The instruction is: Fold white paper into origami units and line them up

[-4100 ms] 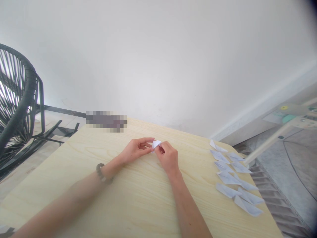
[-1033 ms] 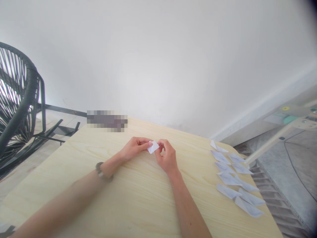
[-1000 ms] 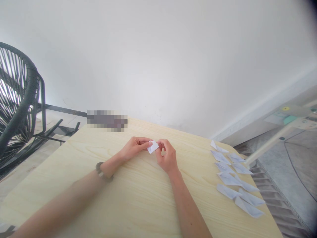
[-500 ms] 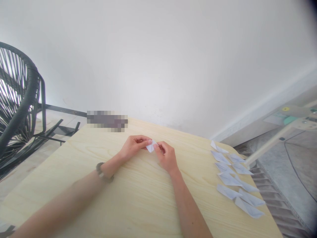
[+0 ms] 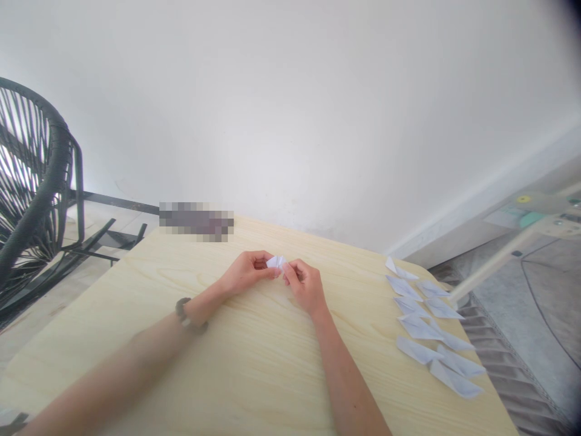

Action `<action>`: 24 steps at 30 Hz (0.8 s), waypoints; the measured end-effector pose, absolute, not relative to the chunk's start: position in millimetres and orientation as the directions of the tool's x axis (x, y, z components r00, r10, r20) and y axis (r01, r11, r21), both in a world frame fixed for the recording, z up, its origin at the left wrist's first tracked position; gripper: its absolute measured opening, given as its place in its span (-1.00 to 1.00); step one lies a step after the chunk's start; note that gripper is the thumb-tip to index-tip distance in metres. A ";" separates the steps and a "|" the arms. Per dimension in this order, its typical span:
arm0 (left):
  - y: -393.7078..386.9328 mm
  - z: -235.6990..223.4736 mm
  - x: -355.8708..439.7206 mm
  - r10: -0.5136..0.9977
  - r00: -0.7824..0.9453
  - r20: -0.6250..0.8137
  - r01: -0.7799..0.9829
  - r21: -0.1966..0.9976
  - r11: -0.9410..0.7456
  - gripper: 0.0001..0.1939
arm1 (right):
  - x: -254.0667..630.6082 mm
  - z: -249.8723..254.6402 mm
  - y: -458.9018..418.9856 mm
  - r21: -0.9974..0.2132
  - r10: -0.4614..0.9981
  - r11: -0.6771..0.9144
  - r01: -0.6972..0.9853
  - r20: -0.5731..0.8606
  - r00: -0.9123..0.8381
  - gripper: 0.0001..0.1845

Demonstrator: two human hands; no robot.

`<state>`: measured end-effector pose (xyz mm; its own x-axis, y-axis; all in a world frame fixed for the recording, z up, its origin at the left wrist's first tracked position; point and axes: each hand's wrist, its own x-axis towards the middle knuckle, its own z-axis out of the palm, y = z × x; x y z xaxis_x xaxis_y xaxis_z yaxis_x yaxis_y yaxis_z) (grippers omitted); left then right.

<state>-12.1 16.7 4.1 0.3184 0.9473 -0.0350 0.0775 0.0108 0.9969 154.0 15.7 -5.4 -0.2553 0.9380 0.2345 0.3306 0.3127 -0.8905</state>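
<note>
A small piece of folded white paper [image 5: 275, 261] is pinched between both hands above the far middle of the table. My left hand [image 5: 247, 270] grips it from the left, thumb along its near edge and the other fingers behind. From the right, my right hand [image 5: 305, 283] has its thumb and forefinger closed on the paper's right side. The fingertips cover part of the folds. Several folded white paper boats [image 5: 418, 327] lie in two rough columns on the right part of the table.
The light wooden table [image 5: 236, 351] reaches close to a white wall [image 5: 290, 121]. A black corded chair [image 5: 57, 151] stands at the left. A blurred-out dark patch [image 5: 195, 221] covers the table's far left corner. A pale metal pole [image 5: 492, 260] rises beyond the right edge.
The folded paper has turned in my fingers, from a diamond to a wider shape with its upper edge notched. My left thumb has shifted down to its lower edge. The boats stay put.
</note>
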 end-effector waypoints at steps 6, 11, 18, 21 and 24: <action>16.8 1.5 -11.7 0.952 0.300 -0.056 0.161 0.987 0.007 -0.69 | 154.8 -5.8 16.7 -0.853 0.930 0.351 0.386 0.271 -0.248 -0.68; 17.3 3.1 -13.4 0.930 0.361 -0.061 0.166 0.986 0.000 -0.70 | 152.9 -2.6 15.9 -0.806 0.902 0.427 0.410 0.347 -0.257 -0.75; 16.5 7.4 -13.8 0.927 0.376 -0.018 0.143 0.989 -0.039 -0.67 | 154.0 -1.8 16.7 -0.780 0.890 0.452 0.432 0.366 -0.271 -0.71; 15.5 4.4 -12.6 0.939 0.345 0.004 0.180 0.981 -0.071 -0.67 | 154.1 -2.7 16.9 -0.770 0.891 0.453 0.450 0.371 -0.262 -0.70; 15.4 2.4 -11.8 0.938 0.345 0.003 0.177 0.982 -0.068 -0.66 | 154.3 -3.7 17.0 -0.793 0.905 0.424 0.438 0.346 -0.248 -0.70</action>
